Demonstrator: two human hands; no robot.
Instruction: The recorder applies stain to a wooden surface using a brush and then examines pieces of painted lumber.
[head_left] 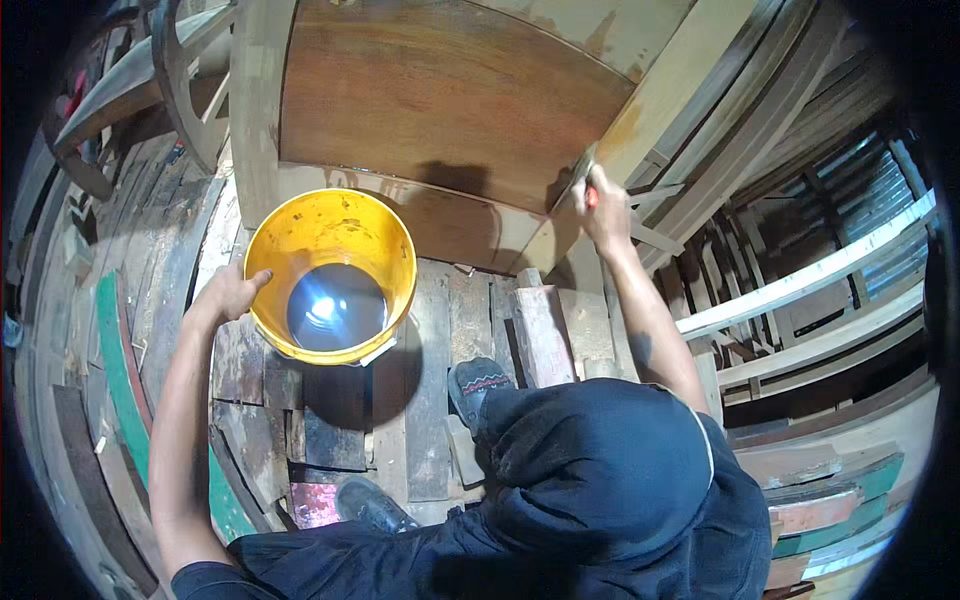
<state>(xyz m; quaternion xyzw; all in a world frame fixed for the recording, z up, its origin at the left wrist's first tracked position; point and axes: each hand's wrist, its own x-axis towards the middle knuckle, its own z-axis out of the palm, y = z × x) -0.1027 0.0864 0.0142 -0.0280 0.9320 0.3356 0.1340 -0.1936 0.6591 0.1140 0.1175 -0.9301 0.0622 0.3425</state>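
My left hand grips the left rim of a yellow bucket, its thumb over the edge. Dark liquid at the bottom of the bucket reflects a bright light. Farther off, on the right, my right hand is closed around a red-handled paintbrush. The brush touches a wooden piece, by the corner where the reddish-brown panel meets its pale frame. That frame has a darker, wet-looking patch near the brush. My fingers partly cover the brush handle.
Worn planks make up the floor, with a short wooden block beside my shoe. A curved green strip lies at the left. Curved wooden parts stand at the far left. Long pale rails and stacked boards fill the right.
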